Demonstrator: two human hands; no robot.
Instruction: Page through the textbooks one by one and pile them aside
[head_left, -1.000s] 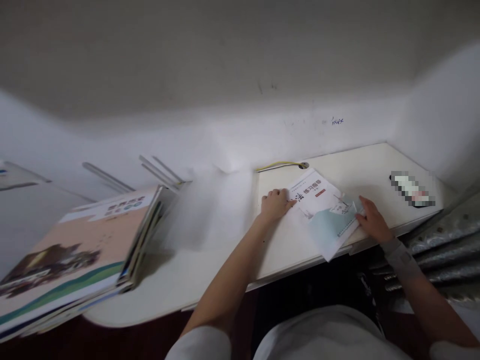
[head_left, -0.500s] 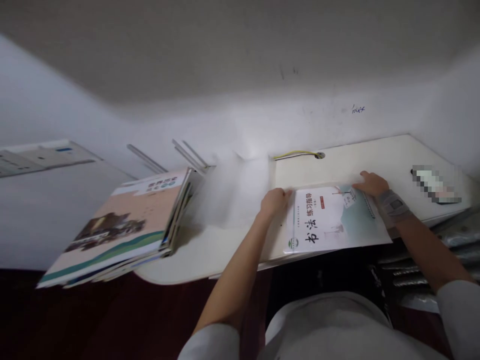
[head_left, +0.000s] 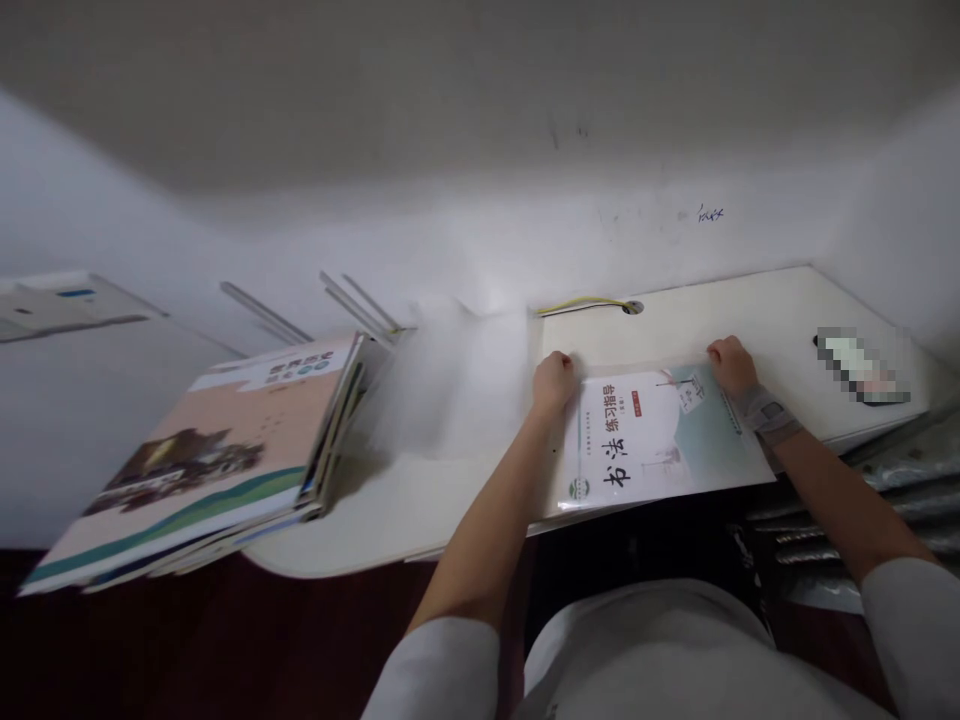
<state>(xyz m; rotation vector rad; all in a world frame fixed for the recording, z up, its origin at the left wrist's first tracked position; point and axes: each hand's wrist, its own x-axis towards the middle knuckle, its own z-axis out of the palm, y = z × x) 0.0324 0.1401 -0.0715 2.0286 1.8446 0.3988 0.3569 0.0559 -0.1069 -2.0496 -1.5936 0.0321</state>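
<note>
The left hand [head_left: 553,378] rests curled on the far left corner of the booklet [head_left: 660,440], fingers bent down onto the cover edge; whether it pinches the corner or only presses it cannot be told. The right hand [head_left: 731,365] sits in the same way on the far right corner, fingers folded over the far edge, a band [head_left: 766,412] around the wrist just behind it. The booklet lies flat on the desk [head_left: 720,310], cover up, its printed title turned sideways to the viewer, its far edge between the two hands and its near edge reaching past the near rim of the desk. Judged from this layout, the booklet is already set down and squared between both hands, and release of the corners is what remains. Beyond the booklet, near the far edge of the desk, a yellow cable [head_left: 581,302] runs to a round port [head_left: 634,307]. On the right, well apart from the right hand, a small blurred item [head_left: 859,365] lies on the desk. On the left, well apart from the left hand, a stack of books [head_left: 202,470] lies tilted, overhanging the near left rim of the desk, with thin metal rods [head_left: 352,300] standing behind it against the wall [head_left: 450,150].
</note>
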